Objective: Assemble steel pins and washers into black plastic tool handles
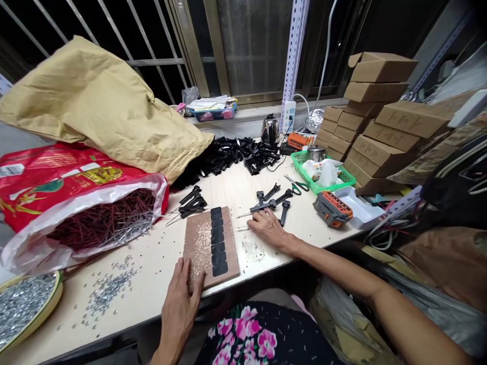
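A brown wooden board (198, 248) lies near the table's front edge. Pale small beads or grains are scattered over it, and a column of black flat pieces (218, 248) runs along its right side. My left hand (178, 299) grips the board's near left corner, fingers along the left edge and thumb at the near edge. To the right of the board, my right hand (268, 229) rests on the table with curled fingers, beside several black plastic parts (283, 213). A thin metal tool (242, 228) shows by its fingertips; what the fingers hold is hidden.
Left: a red bag (87, 172) of dark red rods, loose silver bits (108, 291), a yellow-rimmed bowl (57, 294). Behind: a heap of black parts (236, 152). Right: scissors (299, 185), a green basket (342, 175), an orange-black battery (333, 209), stacked cardboard boxes (384, 137).
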The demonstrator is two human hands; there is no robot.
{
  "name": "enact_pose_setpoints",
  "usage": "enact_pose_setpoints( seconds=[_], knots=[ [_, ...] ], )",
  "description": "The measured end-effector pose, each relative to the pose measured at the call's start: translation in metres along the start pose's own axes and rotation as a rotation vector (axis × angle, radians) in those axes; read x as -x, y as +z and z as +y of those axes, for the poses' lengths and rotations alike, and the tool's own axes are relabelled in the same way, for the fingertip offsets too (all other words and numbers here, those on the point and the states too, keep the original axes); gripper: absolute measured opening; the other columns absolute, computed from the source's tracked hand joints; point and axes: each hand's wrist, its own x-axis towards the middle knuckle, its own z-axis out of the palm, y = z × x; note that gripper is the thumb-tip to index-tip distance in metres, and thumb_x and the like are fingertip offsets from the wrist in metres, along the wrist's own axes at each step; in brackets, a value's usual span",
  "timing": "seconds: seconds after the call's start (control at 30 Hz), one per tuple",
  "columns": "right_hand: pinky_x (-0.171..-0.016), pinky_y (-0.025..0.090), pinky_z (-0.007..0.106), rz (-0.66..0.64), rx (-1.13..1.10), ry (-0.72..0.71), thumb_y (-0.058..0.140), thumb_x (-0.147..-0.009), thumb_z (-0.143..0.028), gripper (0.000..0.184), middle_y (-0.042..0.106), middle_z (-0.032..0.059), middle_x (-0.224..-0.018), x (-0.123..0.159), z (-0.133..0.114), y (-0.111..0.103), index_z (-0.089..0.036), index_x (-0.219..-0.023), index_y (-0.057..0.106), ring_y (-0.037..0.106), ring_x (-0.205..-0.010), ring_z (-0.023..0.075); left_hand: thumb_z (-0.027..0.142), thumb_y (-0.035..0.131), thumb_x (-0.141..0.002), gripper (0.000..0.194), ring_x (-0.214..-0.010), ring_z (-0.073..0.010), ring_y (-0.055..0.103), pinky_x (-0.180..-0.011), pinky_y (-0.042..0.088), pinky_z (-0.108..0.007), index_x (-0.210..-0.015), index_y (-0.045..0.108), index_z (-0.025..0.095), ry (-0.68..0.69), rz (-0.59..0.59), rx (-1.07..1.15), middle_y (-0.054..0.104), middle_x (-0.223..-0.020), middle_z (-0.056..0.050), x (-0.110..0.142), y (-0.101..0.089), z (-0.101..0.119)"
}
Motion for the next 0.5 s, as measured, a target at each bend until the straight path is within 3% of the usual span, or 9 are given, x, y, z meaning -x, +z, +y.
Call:
enact_pose_setpoints(
  seconds=[0.17,0.27,0.37,0.5],
  knots=[
    [-0.068,0.038,0.025,0.18,-0.285,0.197,0.039,-0.096,-0.021,0.018,0.053,0.0052,-0.091,-0.013,0.05,-0.029,-0.015,-0.099,0.057,0.05,-0.076,0.0136,0.055,0.033,-0.087,0.066,-0.134,-0.027,0.034,-0.108,0.031,-0.042,-0.138,0.04,0.014,-0.036,-0.052,-0.029,0.033,-0.149,-0.01,0.0,-0.005,0.006],
    [-0.073,0.04,0.024,0.218,-0.335,0.246,0.038,-0.096,-0.022,0.018,0.052,0.0049,-0.093,-0.027,0.088,-0.043,-0.015,-0.1,0.055,0.051,-0.081,0.0136,0.057,0.033,-0.085,0.068,-0.134,-0.0268,0.034,-0.11,0.028,-0.041,-0.138,0.039,0.014,-0.049,-0.071,-0.036,0.032,-0.149,-0.009,-0.002,-0.007,0.006],
    [-0.074,0.04,0.024,0.106,-0.267,0.157,0.038,-0.096,-0.023,0.019,0.053,0.0054,-0.096,-0.028,0.115,-0.057,-0.015,-0.099,0.055,0.052,-0.085,0.0138,0.059,0.033,-0.084,0.071,-0.134,-0.0268,0.033,-0.111,0.025,-0.04,-0.139,0.039,0.014,-0.055,-0.081,-0.038,0.032,-0.149,-0.009,-0.005,-0.005,0.002],
    [-0.06,0.034,0.023,-0.157,-0.115,-0.081,0.039,-0.095,-0.024,0.021,0.052,0.0059,-0.099,0.002,0.125,-0.077,-0.017,-0.107,0.054,0.049,-0.076,0.0124,0.057,0.033,-0.084,0.071,-0.135,-0.0274,0.031,-0.113,0.022,-0.041,-0.14,0.037,0.014,-0.046,-0.086,-0.035,0.029,-0.151,-0.009,-0.007,0.001,-0.006]
  ],
)
